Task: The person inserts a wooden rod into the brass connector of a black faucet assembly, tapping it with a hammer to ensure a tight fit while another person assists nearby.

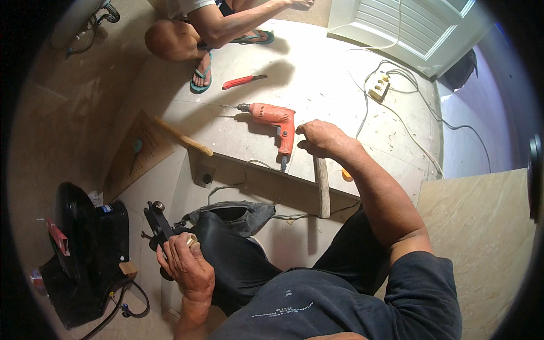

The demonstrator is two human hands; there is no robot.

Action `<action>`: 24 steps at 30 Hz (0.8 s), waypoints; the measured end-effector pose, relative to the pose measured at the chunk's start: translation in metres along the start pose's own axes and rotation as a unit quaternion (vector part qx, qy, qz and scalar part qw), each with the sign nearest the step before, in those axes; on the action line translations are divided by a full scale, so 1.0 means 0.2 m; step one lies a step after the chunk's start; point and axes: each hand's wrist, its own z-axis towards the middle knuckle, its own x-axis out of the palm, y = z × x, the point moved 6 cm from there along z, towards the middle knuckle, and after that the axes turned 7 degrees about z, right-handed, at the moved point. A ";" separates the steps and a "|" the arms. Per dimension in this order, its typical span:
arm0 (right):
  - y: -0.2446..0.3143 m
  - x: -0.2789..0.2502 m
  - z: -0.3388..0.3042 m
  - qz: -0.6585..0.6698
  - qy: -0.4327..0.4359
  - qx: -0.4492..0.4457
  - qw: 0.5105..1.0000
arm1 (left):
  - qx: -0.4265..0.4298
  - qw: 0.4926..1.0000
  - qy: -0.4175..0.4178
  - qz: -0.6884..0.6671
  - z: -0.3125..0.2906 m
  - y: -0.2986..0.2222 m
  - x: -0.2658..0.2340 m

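My left hand (190, 266) is closed around a long black metal fitting (160, 222) with round brass-coloured parts, held beside my left knee. Its exact kind is not clear. My right hand (323, 137) is over the raised floor, fingers curled, just right of a red power drill (275, 116). Whatever these fingers hold, if anything, is hidden. A wooden handle (322, 187) comes out from beneath this hand and juts over the step's edge; its upper end is covered. The drill lies on its side, bit pointing left. Beyond it lies a red utility knife (243, 82).
A person (221, 25) squats at the far left. A power strip (379, 86) and loose cables lie right, near a white louvred door (408, 28). A wooden stick (184, 137) crosses the step's edge. A black bag (232, 217) and a glossy black object (85, 255) lie nearer left.
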 end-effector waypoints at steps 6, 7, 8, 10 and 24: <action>-0.02 0.02 0.02 0.001 -0.057 -0.037 0.998 | 0.004 1.000 -0.005 0.000 0.00 0.00 0.01; -0.02 0.02 0.03 0.004 -0.059 -0.039 0.997 | 0.004 1.000 -0.008 0.001 0.00 0.00 0.01; -0.03 0.03 0.03 0.006 -0.062 -0.042 0.997 | 0.005 1.000 -0.008 0.001 0.00 0.00 0.01; -0.02 0.03 0.03 0.004 -0.062 -0.045 0.997 | 0.002 1.000 -0.008 0.001 0.00 0.01 0.01; 0.02 0.00 -0.01 0.032 -0.073 -0.071 0.994 | -0.001 1.000 -0.012 0.000 -0.01 0.01 0.01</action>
